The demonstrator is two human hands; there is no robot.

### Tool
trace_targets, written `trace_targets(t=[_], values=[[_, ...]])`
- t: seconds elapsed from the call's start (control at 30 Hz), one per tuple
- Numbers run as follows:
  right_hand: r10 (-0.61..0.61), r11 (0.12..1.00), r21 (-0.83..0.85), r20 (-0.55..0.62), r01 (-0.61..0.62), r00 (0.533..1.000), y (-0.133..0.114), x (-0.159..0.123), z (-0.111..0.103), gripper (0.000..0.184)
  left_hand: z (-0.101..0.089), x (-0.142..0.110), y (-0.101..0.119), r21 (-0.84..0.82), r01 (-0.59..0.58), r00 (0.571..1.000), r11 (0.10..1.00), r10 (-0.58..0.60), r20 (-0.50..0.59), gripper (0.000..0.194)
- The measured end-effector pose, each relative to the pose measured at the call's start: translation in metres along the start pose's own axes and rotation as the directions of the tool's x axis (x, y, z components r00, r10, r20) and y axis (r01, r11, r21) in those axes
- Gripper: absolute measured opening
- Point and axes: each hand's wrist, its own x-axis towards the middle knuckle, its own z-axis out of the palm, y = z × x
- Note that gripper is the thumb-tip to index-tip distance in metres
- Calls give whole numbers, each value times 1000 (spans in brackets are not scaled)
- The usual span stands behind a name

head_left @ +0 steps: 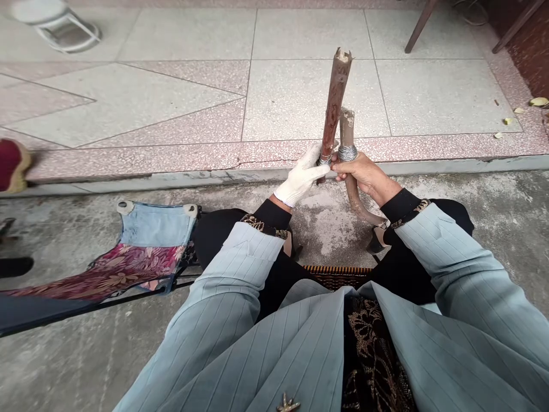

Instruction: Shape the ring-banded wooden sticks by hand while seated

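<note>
My left hand point(302, 177), in a white glove, is closed around the lower part of a long rusty brown rod point(335, 100) that stands nearly upright. My bare right hand point(364, 174) is closed around a shorter curved rod point(348, 166) just beside it. That shorter rod carries a tight coil of grey wire point(347, 153) right above my fingers, and its lower end bends down toward the concrete ground near my right foot. The two rods touch near my hands.
A folding stool with a floral and blue cloth seat point(128, 257) stands at my left. A raised tiled terrace point(171, 103) begins past a concrete kerb. Dark furniture legs point(420, 26) stand at the top right, a white stand point(60, 26) at the top left.
</note>
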Motion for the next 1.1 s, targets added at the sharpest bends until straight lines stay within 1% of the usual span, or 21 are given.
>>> trace_targets(t=[0.1,0.2,0.27,0.33,0.4,0.5,0.6,0.77,0.87,0.97,1.03,1.1], values=[[-47,996,-69,31,50,998,0,1,-2,23,-2,0,1,-13,-19,999,1000,19,30,58],[-109,980,-161,50,115,993,0,1,-1,23,-2,2,0,14,-70,997,997,70,-11,59],[-184,950,-254,17,182,983,1,3,0,24,-1,4,-1,25,-82,996,996,83,-29,59],[-288,894,-368,-34,256,957,3,8,-1,25,0,4,-1,23,-74,996,997,75,-47,56],[-397,820,-473,-65,322,915,6,14,-5,26,3,3,-1,9,-54,997,998,55,-61,52],[-503,737,-560,-81,379,860,10,21,-15,25,7,1,0,-23,-14,998,1000,12,-68,48],[-548,687,-614,-86,389,832,10,23,-22,23,12,-1,-1,-58,26,997,998,-31,-75,47],[-621,543,-700,36,463,783,6,13,-25,17,17,-1,-1,-131,79,993,988,-89,-72,45],[-651,524,-697,42,489,758,7,13,-27,18,21,-4,2,-220,138,990,966,-143,-7,42],[-676,500,-697,56,514,735,11,20,-32,21,23,-8,6,-315,199,980,928,-191,55,38],[-699,467,-701,81,539,710,14,26,-36,22,23,-8,8,-355,210,977,911,-211,37,35],[-721,437,-710,90,552,687,15,30,-39,21,20,-6,9,-369,191,978,910,-209,-11,33]])
